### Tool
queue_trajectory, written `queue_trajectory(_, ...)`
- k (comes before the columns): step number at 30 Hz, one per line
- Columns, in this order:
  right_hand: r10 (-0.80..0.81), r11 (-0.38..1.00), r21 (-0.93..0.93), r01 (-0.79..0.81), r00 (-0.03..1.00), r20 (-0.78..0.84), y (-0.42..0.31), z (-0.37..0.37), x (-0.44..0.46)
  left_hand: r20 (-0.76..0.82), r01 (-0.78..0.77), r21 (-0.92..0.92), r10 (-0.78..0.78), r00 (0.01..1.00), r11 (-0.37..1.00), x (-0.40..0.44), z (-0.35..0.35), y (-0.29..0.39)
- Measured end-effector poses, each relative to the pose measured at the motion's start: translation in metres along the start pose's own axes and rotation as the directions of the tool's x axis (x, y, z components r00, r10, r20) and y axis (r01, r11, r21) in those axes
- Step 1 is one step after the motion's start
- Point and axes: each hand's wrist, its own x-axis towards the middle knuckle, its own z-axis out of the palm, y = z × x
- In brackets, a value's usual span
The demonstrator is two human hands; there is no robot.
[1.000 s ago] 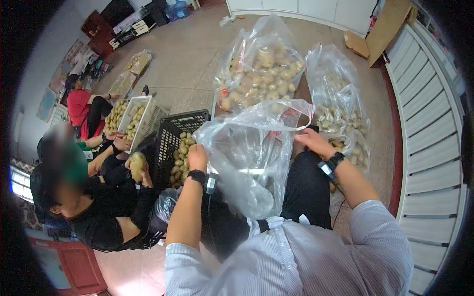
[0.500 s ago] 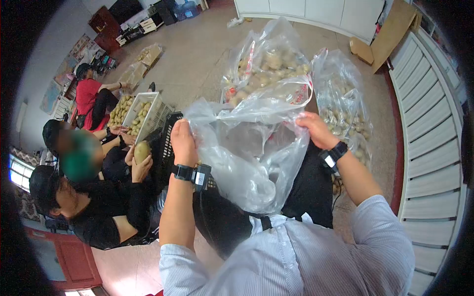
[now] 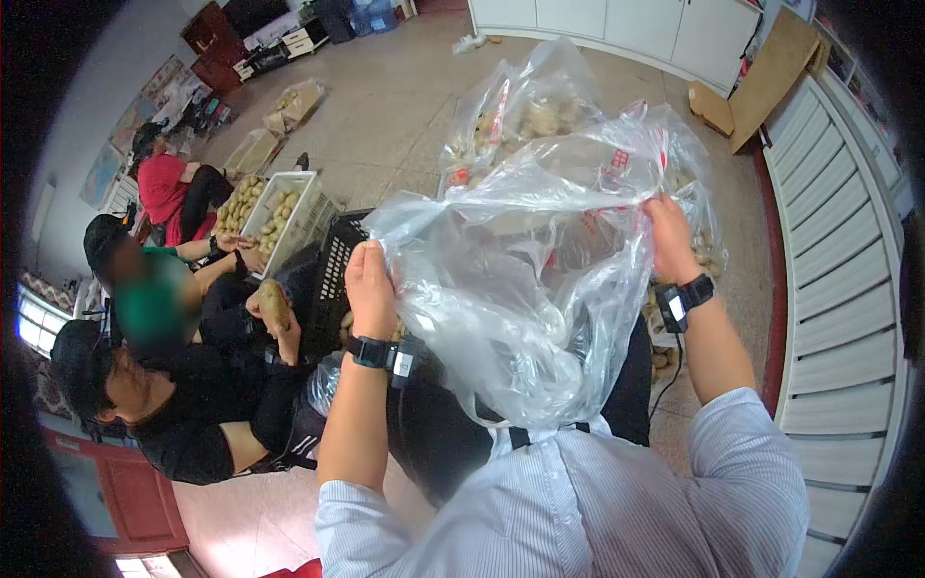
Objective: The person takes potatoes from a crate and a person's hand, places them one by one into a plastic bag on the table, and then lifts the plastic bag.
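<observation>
Between my hands, a large clear plastic bag [image 3: 491, 323] is stretched with its mouth spread apart, its lower part hanging over my lap. My left hand [image 3: 370, 294] pinches the bag's rim on the left, fingers closed. At the opposite side, my right hand [image 3: 673, 239] is closed on the rim, close to some red print. I see no produce inside the bag. Just beyond it stands a clear bag [image 3: 544, 118] filled with brownish oval produce, potatoes or kiwifruit; another filled bag [image 3: 708, 178] is to its right, partly hidden.
A black crate [image 3: 339, 258] stands left of my knees. Beside it, a person in black [image 3: 217, 405] holds one oval piece. Two more people sit further back near a white crate [image 3: 306, 220] of produce. A white radiator [image 3: 836, 289] lines the right side.
My right hand has moved right and slightly up, pulling the bag's mouth wider. My left hand has shifted slightly right and down. The nearest person's held piece has turned.
</observation>
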Motion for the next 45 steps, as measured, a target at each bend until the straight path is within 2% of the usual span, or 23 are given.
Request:
queue_trajectory(3,-0.042,0.998,-0.038,0.044,0.998,0.046,0.012,0.018,-0.010,-0.004,0.115,0.066,-0.115,0.993,0.991,-0.006,-0.007,-0.024)
queue_trajectory(5,-0.068,0.985,-0.149,0.089,0.988,0.139,0.006,0.040,-0.029,0.254,-0.342,0.540,0.239,0.937,0.769,-0.006,-0.019,-0.065)
queue_trajectory(6,0.017,0.991,-0.133,0.010,0.979,0.205,0.007,0.055,-0.040,0.251,0.074,0.334,-0.164,0.954,0.940,-0.021,-0.004,-0.033)
queue_trajectory(7,0.101,0.990,-0.124,-0.070,0.956,0.275,0.010,0.071,-0.050,0.337,0.506,0.107,-0.510,0.791,0.856,-0.039,0.019,0.002)
queue_trajectory(10,-0.062,0.951,-0.221,0.216,0.834,0.548,0.020,0.120,-0.088,0.394,0.496,0.097,-0.491,0.777,0.863,-0.062,0.045,-0.002)
queue_trajectory(13,0.032,0.863,-0.370,0.343,0.696,0.718,0.025,0.147,-0.113,0.321,0.441,0.281,-0.517,0.794,0.852,-0.057,0.045,-0.025)
queue_trajectory(15,-0.232,0.637,-0.207,0.742,0.441,0.867,0.022,0.157,-0.121,0.384,0.478,0.006,-0.443,0.810,0.879,-0.051,0.043,-0.032)
queue_trajectory(16,-0.229,0.637,-0.215,0.740,0.448,0.864,0.023,0.158,-0.123,0.367,0.481,-0.016,-0.442,0.819,0.877,-0.049,0.037,-0.021)
queue_trajectory(19,-0.345,0.645,-0.156,0.748,0.467,0.814,0.023,0.144,-0.127,0.360,0.482,-0.180,-0.399,0.843,0.857,-0.020,0.003,-0.032)
queue_trajectory(20,-0.320,0.588,-0.236,0.774,0.490,0.811,0.021,0.133,-0.120,0.436,-0.188,0.265,0.056,0.898,0.946,0.018,-0.045,-0.105)
queue_trajectory(21,-0.292,0.523,-0.322,0.789,0.520,0.803,0.019,0.119,-0.112,0.374,-0.114,0.333,-0.020,0.927,0.936,0.025,-0.053,-0.077)
queue_trajectory(22,-0.308,0.513,-0.383,0.768,0.581,0.753,0.025,0.105,-0.103,0.126,0.379,0.076,-0.386,0.914,0.922,0.010,-0.029,-0.005)
queue_trajectory(24,-0.243,0.552,-0.572,0.607,0.773,0.586,0.032,0.071,-0.082,0.172,0.158,0.014,-0.158,0.972,0.987,0.060,-0.090,-0.041)
queue_trajectory(25,-0.187,0.578,-0.658,0.483,0.863,0.470,0.045,0.050,-0.068,0.019,0.170,-0.052,-0.169,0.985,0.984,0.065,-0.090,-0.021)
queue_trajectory(27,-0.049,0.581,-0.790,0.195,0.977,0.205,0.087,-0.003,-0.039,0.111,0.185,-0.358,-0.155,0.982,0.915,0.145,-0.201,-0.068)
queue_trajectory(29,0.091,0.555,-0.830,0.055,0.988,0.126,0.087,-0.032,-0.041,-0.129,-0.318,0.201,0.347,0.929,0.927,0.162,-0.216,-0.042)
queue_trajectory(31,0.230,0.513,-0.855,-0.080,0.972,0.047,0.097,-0.050,-0.041,-0.294,-0.152,0.211,0.210,0.932,0.966,0.161,-0.214,-0.014)
queue_trajectory(33,0.310,0.240,-0.960,-0.144,0.948,-0.065,0.130,-0.064,-0.047,-0.412,-0.078,0.275,0.191,0.891,0.958,0.160,-0.220,0.005)
queue_trajectory(37,0.364,0.155,-0.961,-0.231,0.917,-0.162,0.147,-0.063,-0.051,-0.349,-0.121,0.589,0.387,0.853,0.799,0.182,-0.296,-0.018)
queue_trajectory(40,0.363,0.080,-0.983,-0.164,0.924,-0.125,0.151,-0.054,-0.051,-0.625,0.348,0.690,0.279,0.729,0.635,0.185,-0.313,-0.030)
queue_trajectory(41,0.364,0.085,-0.984,-0.154,0.924,-0.114,0.151,-0.051,-0.049,-0.610,0.416,0.768,0.356,0.708,0.488,0.148,-0.250,-0.002)
queue_trajectory(43,0.375,0.030,-0.982,-0.186,0.913,-0.161,0.151,-0.047,-0.050,-0.336,0.202,0.939,0.617,0.712,0.278,0.134,-0.236,-0.018)
queue_trajectory(45,0.339,0.029,-0.979,-0.200,0.924,-0.179,0.151,-0.045,-0.052,-0.139,-0.091,0.935,0.591,0.795,0.342,0.109,-0.207,-0.024)
